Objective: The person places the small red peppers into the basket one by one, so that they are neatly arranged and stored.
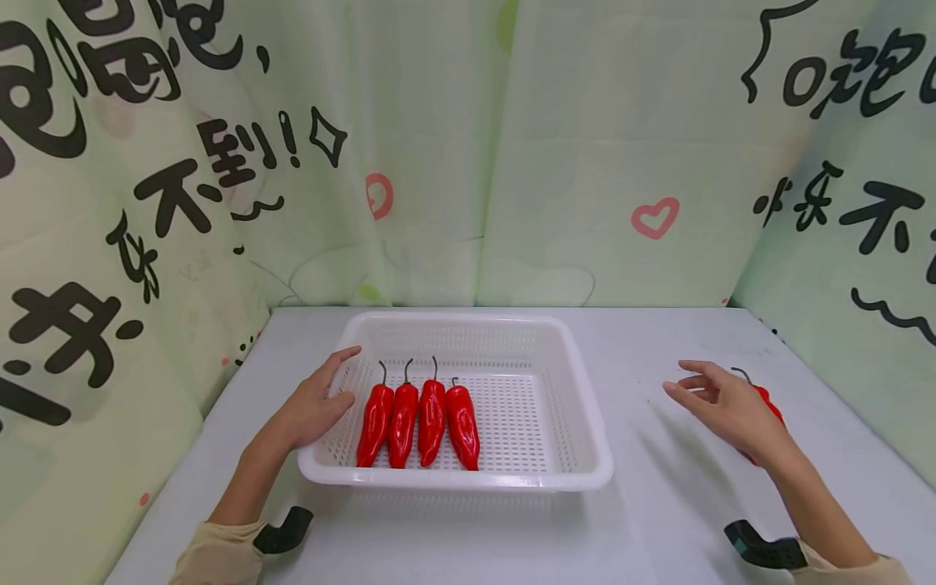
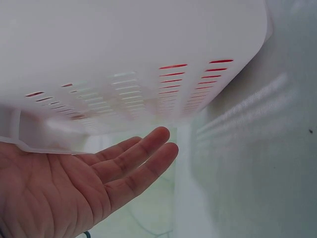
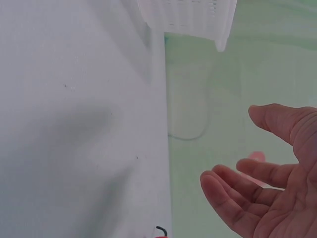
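Observation:
Several glossy red chili peppers (image 1: 431, 422) with dark curved stems stand side by side in the left half of a white perforated plastic basket (image 1: 544, 481). My left hand (image 1: 322, 402) holds the basket's left rim. Its thumb lies over the rim, hidden in the left wrist view, while the other fingers (image 2: 141, 171) reach along the outer wall. Above the table to the right, my right hand (image 1: 731, 410) is empty, its fingers loosely bent and thumb apart. Another red chili pepper (image 1: 768, 400) lies beyond and under this hand, partly hidden by it.
The basket stands on a white table (image 1: 658, 520) near its middle. Light green curtains (image 1: 570, 162) with black lettering and pink hearts hang behind the table and along both sides.

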`<action>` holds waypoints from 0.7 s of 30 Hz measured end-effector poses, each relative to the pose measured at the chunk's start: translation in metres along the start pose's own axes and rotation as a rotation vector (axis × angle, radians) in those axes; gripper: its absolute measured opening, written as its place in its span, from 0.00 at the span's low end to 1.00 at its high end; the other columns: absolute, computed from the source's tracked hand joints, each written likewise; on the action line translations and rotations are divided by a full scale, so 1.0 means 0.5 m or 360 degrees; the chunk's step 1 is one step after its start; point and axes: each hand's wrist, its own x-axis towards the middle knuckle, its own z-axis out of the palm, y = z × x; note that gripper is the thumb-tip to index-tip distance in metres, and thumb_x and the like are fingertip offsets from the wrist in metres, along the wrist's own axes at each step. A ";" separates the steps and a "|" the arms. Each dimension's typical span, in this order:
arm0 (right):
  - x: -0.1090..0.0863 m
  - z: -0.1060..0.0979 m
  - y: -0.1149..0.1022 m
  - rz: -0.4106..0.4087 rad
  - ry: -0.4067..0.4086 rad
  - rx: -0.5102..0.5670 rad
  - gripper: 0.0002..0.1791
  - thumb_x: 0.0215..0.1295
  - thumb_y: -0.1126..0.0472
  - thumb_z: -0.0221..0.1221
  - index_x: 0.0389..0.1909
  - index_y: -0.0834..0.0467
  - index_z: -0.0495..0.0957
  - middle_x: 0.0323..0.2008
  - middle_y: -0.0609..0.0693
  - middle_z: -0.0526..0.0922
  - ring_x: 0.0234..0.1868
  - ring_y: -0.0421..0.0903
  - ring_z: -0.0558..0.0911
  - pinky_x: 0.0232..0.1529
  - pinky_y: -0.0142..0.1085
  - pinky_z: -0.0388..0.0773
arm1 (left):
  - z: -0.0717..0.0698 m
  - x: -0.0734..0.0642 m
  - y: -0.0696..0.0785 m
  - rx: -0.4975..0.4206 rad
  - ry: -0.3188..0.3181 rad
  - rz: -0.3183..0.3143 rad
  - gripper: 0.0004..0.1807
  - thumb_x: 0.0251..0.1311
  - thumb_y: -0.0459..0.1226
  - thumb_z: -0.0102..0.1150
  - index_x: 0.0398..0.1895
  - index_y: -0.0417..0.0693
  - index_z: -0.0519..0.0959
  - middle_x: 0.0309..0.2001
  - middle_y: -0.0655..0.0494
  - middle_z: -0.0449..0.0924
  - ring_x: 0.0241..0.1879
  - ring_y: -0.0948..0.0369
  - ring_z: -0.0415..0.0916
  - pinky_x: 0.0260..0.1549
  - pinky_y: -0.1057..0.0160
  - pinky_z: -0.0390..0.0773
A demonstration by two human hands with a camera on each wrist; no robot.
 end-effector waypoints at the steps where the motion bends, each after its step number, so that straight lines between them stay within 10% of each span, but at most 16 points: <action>1: -0.001 -0.002 0.004 -0.0004 0.0009 -0.0016 0.41 0.73 0.41 0.57 0.73 0.69 0.62 0.60 0.72 0.77 0.58 0.69 0.79 0.46 0.55 0.85 | 0.000 0.000 0.000 0.0004 0.0001 0.0004 0.39 0.66 0.34 0.53 0.80 0.52 0.53 0.74 0.33 0.62 0.64 0.35 0.71 0.51 0.35 0.81; 21: -0.006 -0.028 0.045 0.0076 0.0064 -0.0131 0.41 0.73 0.45 0.58 0.71 0.73 0.60 0.60 0.78 0.72 0.58 0.74 0.74 0.50 0.68 0.78 | -0.003 0.001 0.001 0.0036 0.0000 0.0007 0.39 0.66 0.34 0.53 0.80 0.52 0.53 0.75 0.33 0.59 0.68 0.34 0.66 0.56 0.33 0.76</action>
